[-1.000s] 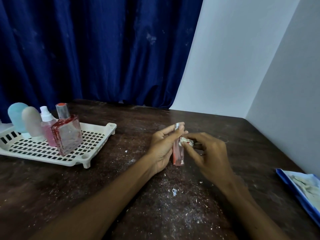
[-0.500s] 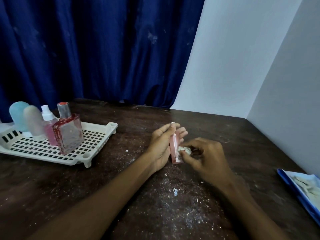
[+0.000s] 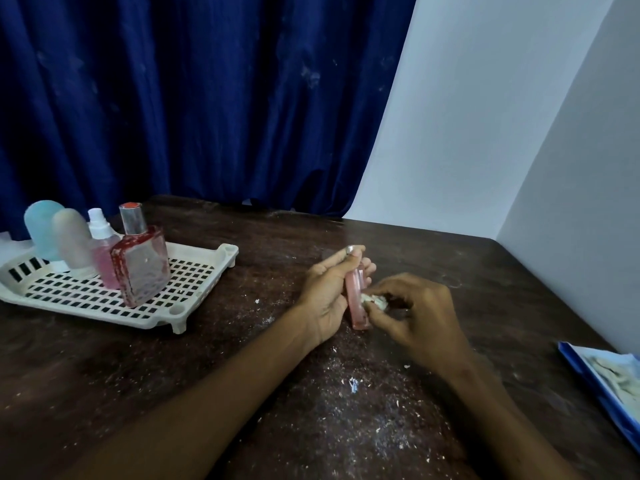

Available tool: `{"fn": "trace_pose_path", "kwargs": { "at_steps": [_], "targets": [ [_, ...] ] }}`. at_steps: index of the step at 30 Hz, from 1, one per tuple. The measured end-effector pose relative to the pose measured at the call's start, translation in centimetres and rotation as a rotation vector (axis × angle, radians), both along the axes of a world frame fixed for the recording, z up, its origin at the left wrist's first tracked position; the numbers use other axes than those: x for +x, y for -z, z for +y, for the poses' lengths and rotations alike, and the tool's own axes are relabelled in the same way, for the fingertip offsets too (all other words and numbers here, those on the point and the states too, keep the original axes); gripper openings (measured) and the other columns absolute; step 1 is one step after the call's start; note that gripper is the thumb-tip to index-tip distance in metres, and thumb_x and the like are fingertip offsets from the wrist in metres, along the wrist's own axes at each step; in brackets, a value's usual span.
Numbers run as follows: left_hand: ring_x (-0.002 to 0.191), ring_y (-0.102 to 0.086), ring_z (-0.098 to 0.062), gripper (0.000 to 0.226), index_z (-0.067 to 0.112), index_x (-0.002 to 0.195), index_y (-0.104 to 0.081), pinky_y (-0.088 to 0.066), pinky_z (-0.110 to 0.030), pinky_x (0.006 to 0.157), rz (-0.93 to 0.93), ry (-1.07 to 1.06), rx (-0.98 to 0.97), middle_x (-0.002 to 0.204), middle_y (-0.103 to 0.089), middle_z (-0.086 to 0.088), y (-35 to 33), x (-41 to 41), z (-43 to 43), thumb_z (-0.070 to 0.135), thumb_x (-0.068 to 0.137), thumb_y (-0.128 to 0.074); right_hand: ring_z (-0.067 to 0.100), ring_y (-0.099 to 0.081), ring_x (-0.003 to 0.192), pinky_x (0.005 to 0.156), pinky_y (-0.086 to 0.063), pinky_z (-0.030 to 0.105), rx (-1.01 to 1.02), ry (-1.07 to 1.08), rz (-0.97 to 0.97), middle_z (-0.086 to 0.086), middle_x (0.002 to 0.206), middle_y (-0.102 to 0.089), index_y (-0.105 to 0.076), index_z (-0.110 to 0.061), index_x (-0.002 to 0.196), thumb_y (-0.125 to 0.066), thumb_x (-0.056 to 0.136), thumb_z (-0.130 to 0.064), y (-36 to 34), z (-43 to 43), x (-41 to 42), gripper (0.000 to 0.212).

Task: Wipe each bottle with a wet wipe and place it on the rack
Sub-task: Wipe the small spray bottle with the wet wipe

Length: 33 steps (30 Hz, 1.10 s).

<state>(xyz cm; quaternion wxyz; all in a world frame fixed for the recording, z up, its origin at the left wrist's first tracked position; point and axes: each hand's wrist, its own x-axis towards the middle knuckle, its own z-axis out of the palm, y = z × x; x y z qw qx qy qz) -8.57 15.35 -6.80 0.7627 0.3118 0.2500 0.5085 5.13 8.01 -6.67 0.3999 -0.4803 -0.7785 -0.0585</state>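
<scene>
A slim pink bottle (image 3: 356, 303) with a silver top stands upright on the dark table, held by my left hand (image 3: 325, 296), whose thumb and forefinger close near its cap. My right hand (image 3: 415, 317) pinches a crumpled white wet wipe (image 3: 374, 300) against the bottle's right side, low on the body. At the left sits the white perforated rack (image 3: 194, 289). On it stand a square red-stained bottle (image 3: 142, 271), a pink spray bottle (image 3: 104, 254), a frosted grey bottle (image 3: 71, 237) and a pale blue bottle (image 3: 41, 230).
A blue packet of wipes (image 3: 602, 386) lies at the table's right edge. White crumbs (image 3: 353, 384) are scattered over the wooden table (image 3: 242, 393) in front of my hands. A blue curtain hangs behind, with white walls at the right.
My right hand has slid the wipe from the bottle's upper part down to its lower part. My left hand's fingers have shifted on the bottle. The rack's bottles have not moved.
</scene>
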Motion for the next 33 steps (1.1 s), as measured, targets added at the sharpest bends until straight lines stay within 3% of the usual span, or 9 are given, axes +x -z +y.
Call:
{"fn": "trace_pose_path", "kwargs": {
  "at_steps": [3,5,9,14,17,22,26,33],
  "targets": [
    [0.082,-0.073,-0.018,0.026,0.003,0.117,-0.068,-0.061,-0.030,0.069,-0.011,0.057,-0.006,0.096,-0.073,-0.014,-0.1,0.2,-0.4,0.003,0.092,-0.063,-0.007,-0.061,0.083,0.075,-0.052,0.009,0.123,0.088,0.088,-0.011,0.096,-0.066,-0.076,-0.013,0.102,-0.076,0.080,-0.018,-0.2,0.2,-0.2,0.022],
    [0.078,-0.072,-0.019,0.023,0.005,0.114,-0.070,-0.061,-0.031,0.066,0.004,0.077,0.000,0.096,-0.074,-0.013,-0.2,0.3,-0.6,0.003,0.092,-0.063,0.000,-0.064,0.083,0.075,-0.054,0.014,0.155,0.133,0.130,-0.012,0.097,-0.065,-0.075,-0.013,0.103,-0.073,0.083,-0.021,-0.2,0.1,-0.6,0.021],
    [0.087,-0.073,-0.019,0.026,0.004,0.118,-0.068,-0.061,-0.030,0.072,-0.030,0.063,-0.032,0.095,-0.074,-0.013,-0.2,-0.2,-0.4,0.005,0.092,-0.064,-0.001,-0.066,0.081,0.070,-0.058,0.022,0.056,0.102,0.176,-0.011,0.096,-0.070,-0.076,-0.015,0.100,-0.077,0.079,-0.022,0.3,-0.1,-1.1,0.022],
    [0.096,-0.073,-0.022,0.026,0.003,0.117,-0.067,-0.058,-0.033,0.088,0.007,-0.025,-0.014,0.097,-0.075,-0.013,0.1,-0.1,0.3,0.008,0.093,-0.063,0.003,-0.062,0.069,0.060,-0.048,0.016,-0.093,0.006,0.093,-0.014,0.079,-0.066,-0.072,-0.020,0.076,-0.081,0.067,-0.019,0.6,-0.3,-0.4,0.013],
    [0.096,-0.073,-0.021,0.020,0.004,0.114,-0.067,-0.056,-0.034,0.092,0.030,-0.025,0.013,0.102,-0.075,-0.013,-0.2,-0.3,0.4,0.009,0.098,-0.057,0.006,-0.060,0.064,0.056,-0.047,0.018,-0.121,0.012,0.080,-0.013,0.072,-0.064,-0.068,-0.020,0.070,-0.080,0.065,-0.018,0.8,-0.5,-0.3,0.013],
    [0.103,-0.072,-0.024,0.022,0.007,0.112,-0.065,-0.054,-0.042,0.096,0.076,0.065,0.081,0.112,-0.073,-0.016,-0.1,-0.1,0.3,0.014,0.104,-0.046,0.002,-0.062,0.070,0.062,-0.051,0.021,-0.004,0.130,0.124,-0.015,0.079,-0.065,-0.072,-0.020,0.085,-0.080,0.075,-0.018,0.9,0.1,-0.1,0.012],
    [0.097,-0.072,-0.025,0.027,0.004,0.116,-0.062,-0.058,-0.036,0.084,0.053,0.121,0.103,0.110,-0.072,-0.019,-0.1,0.1,0.0,0.016,0.106,-0.040,-0.003,-0.064,0.081,0.072,-0.054,0.018,0.048,0.181,0.181,-0.013,0.092,-0.069,-0.075,-0.016,0.100,-0.074,0.084,-0.022,0.9,0.5,-0.3,0.017],
    [0.091,-0.071,-0.020,0.026,0.001,0.109,-0.063,-0.059,-0.033,0.084,0.084,0.038,0.146,0.101,-0.073,-0.013,0.3,0.2,0.0,0.022,0.103,-0.049,-0.001,-0.066,0.079,0.070,-0.052,0.012,0.032,0.128,0.191,-0.011,0.090,-0.072,-0.077,-0.018,0.096,-0.081,0.078,-0.019,0.9,0.1,-0.9,0.019]
  ]
}}
